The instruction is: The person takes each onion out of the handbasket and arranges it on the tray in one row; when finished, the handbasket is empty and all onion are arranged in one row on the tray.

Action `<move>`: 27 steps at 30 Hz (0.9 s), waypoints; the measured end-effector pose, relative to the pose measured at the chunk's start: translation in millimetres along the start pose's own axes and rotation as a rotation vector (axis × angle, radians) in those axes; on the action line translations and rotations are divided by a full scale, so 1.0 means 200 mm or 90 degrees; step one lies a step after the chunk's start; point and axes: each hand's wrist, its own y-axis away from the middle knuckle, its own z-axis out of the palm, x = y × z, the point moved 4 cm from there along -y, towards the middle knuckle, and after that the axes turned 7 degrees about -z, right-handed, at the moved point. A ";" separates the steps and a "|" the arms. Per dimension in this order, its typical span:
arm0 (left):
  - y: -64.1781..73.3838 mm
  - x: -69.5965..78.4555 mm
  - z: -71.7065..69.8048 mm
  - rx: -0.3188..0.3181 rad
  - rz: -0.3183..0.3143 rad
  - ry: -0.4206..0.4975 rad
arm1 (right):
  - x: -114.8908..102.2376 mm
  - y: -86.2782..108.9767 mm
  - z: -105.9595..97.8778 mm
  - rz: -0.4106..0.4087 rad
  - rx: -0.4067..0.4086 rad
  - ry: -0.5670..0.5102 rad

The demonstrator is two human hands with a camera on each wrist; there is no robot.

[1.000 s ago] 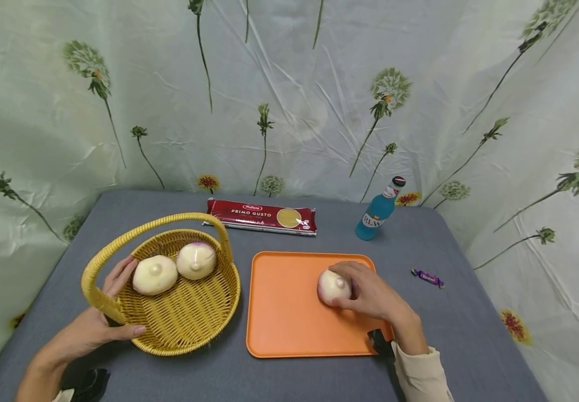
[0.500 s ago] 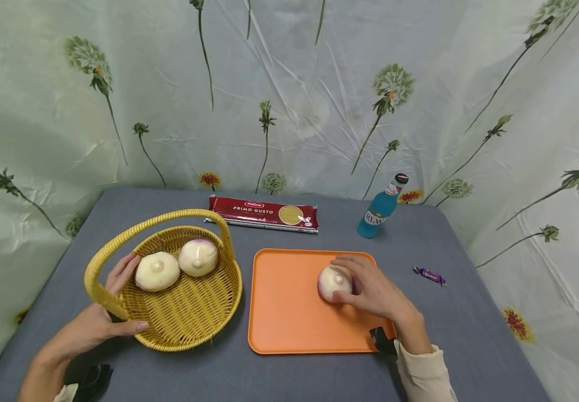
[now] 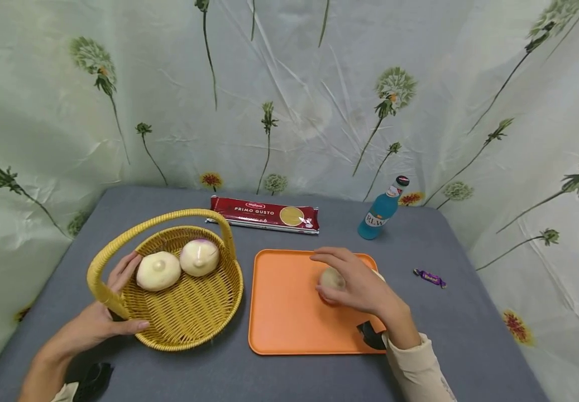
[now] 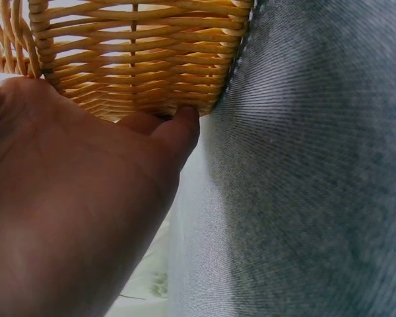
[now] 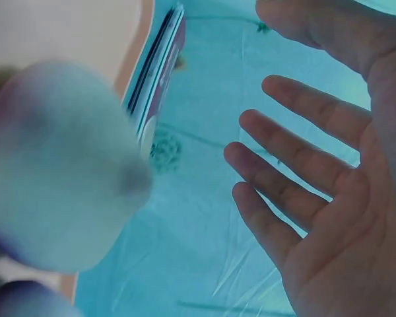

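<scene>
At the left, my left hand [image 3: 90, 326] holds the side of a yellow wicker basket [image 3: 188, 312], its fingers around the base of the handle. The thumb lies against the basket's side, also seen in the left wrist view. Inside the basket lie two white turnips, one [image 3: 158, 272] near my fingers and a purple-tinged one [image 3: 199, 257] behind. On the orange tray [image 3: 284, 318] sits another turnip [image 3: 333, 277], partly hidden by my right hand [image 3: 362, 285]. The right wrist view shows that hand's fingers spread, apart from the turnip [image 5: 59, 165]. A white edge [image 3: 378, 274] peeks from behind the hand.
A red spaghetti packet [image 3: 266, 215] lies behind the tray. A blue bottle [image 3: 381, 212] stands at the back right, and a purple wrapped candy [image 3: 430, 277] lies right of the tray. In the right wrist view, a second purple-white roundish thing [image 5: 30, 302] shows at lower left.
My right hand has let go of the turnip on the tray, lifted and shifted left over it with fingers opening. The left hand and the basket stay in place.
</scene>
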 end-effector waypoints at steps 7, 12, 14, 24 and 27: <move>0.01 0.00 -0.01 0.002 -0.008 -0.007 | -0.12 -0.11 0.03 -0.084 -0.013 0.023; 0.01 0.00 0.00 -0.001 -0.009 -0.004 | -0.19 -0.18 0.08 -0.122 -0.034 0.026; 0.00 -0.01 0.00 -0.003 -0.005 0.000 | -0.21 -0.20 0.10 -0.130 -0.041 0.021; 0.00 0.00 -0.01 -0.003 -0.002 0.003 | -0.33 -0.31 0.16 -0.207 -0.042 0.016; 0.00 0.00 -0.01 -0.002 -0.002 0.008 | -0.36 -0.34 0.18 -0.222 -0.051 0.025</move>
